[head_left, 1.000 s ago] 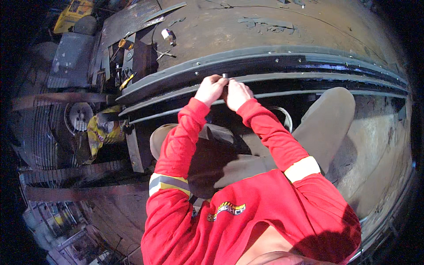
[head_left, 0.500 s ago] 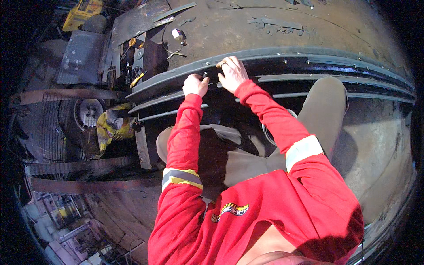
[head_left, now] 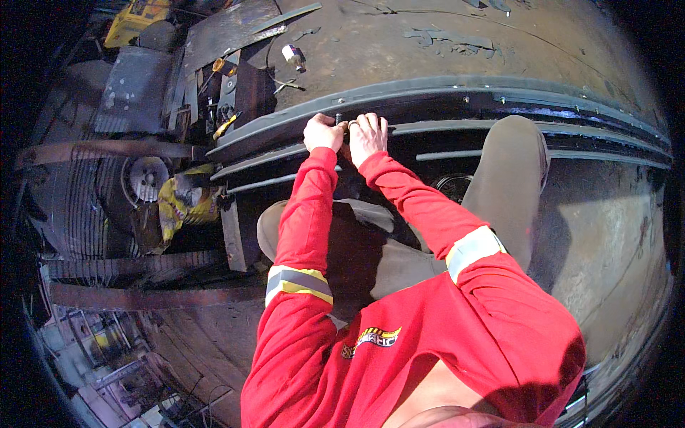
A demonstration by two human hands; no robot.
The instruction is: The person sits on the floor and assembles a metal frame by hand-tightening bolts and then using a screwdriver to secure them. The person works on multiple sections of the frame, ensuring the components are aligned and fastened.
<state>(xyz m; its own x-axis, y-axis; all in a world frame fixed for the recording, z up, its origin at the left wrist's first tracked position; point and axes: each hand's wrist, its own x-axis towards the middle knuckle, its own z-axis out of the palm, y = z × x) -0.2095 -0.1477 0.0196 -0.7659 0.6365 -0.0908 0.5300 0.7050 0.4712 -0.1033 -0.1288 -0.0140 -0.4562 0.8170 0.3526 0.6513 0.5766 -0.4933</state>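
Observation:
A long dark metal beam [head_left: 421, 107] with a raised rim and parallel ridges lies across in front of my knees. My left hand [head_left: 325, 134] is closed at its left-centre part, thumb and finger pinching a small dark bolt-like piece [head_left: 340, 118] that stands up between my hands. Close beside it, my right hand [head_left: 367, 138] has its fingers bent and held together, their tips turned down toward the same spot. Whatever those fingertips grip is hidden. Small bolts [head_left: 466, 99] sit along the far rim, to the right.
Left of the beam lie a yellow-and-black tool [head_left: 227, 126], an orange ring-shaped item [head_left: 224, 67] and dark plates. Beyond the beam stands a small white bottle [head_left: 292, 55]. A round wheel-like part [head_left: 145, 180] and a yellow bag [head_left: 184, 207] are at the left.
My right hand has come left and nearer to me, off the beam's far rim, and now sits against the small piece. My left hand has shifted slightly right.

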